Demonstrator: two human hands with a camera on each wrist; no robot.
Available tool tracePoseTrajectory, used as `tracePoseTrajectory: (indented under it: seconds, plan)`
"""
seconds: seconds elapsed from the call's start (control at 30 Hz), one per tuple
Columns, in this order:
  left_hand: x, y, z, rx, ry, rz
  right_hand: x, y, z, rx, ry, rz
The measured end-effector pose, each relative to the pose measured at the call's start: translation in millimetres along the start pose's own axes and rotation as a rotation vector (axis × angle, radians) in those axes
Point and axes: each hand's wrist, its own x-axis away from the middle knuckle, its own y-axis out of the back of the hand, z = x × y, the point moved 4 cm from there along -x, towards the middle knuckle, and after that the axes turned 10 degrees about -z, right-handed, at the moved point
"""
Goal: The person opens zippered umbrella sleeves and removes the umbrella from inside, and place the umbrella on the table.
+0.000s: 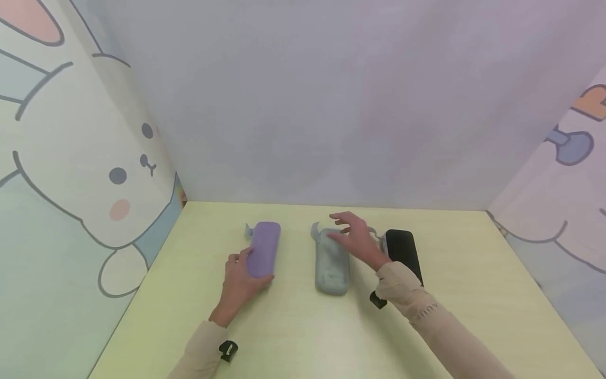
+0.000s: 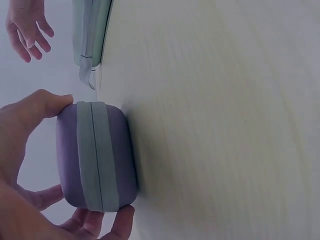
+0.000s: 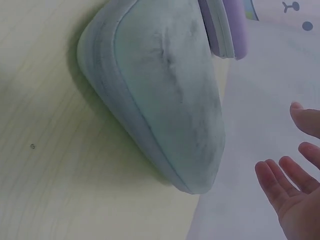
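Observation:
A purple zip case (image 1: 265, 247) with a grey-blue zip band (image 2: 95, 155) lies on the left of the table. My left hand (image 1: 242, 287) grips its near end, thumb on one side and fingers on the other. In the middle lies a grey-green zip case (image 1: 332, 271), its top dented and smudged in the right wrist view. Over its far end hovers my right hand (image 1: 358, 241), fingers spread and loosely bent, holding nothing. A black case (image 1: 401, 250) lies to the right, its near part hidden behind my right sleeve.
The cases lie on a pale wooden table (image 1: 303, 337). A plain pale curtain (image 1: 303, 105) rises behind its far edge, and cartoon-printed cloth (image 1: 71, 184) closes in the left side. Small wrist straps (image 2: 86, 70) stick out from the cases.

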Motion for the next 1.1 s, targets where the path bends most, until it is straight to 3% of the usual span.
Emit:
tracePoseTrajectory:
  seconds: [0.3, 0.47, 0.6, 0.77, 1.1]
  plan:
    - [-4.5, 1.9, 2.9, 0.0, -0.035, 0.011, -18, -25, 2, -0.097, -0.049, 0.127]
    - [-8.0, 4.8, 5.3, -0.02, -0.058, 0.031, -23, -35, 11, -0.145, -0.065, 0.155]
    - [-11.4, 9.0, 8.4, -0.017, -0.077, 0.051, -25, -36, 24, -0.128, -0.07, 0.173]
    - [-15.4, 14.9, 12.5, -0.021, -0.079, 0.08, -34, -53, 9, -0.11, -0.096, 0.176]
    - [-20.9, 20.0, 21.9, 0.024, -0.111, 0.105, -42, -68, 11, -0.118, -0.129, 0.225]
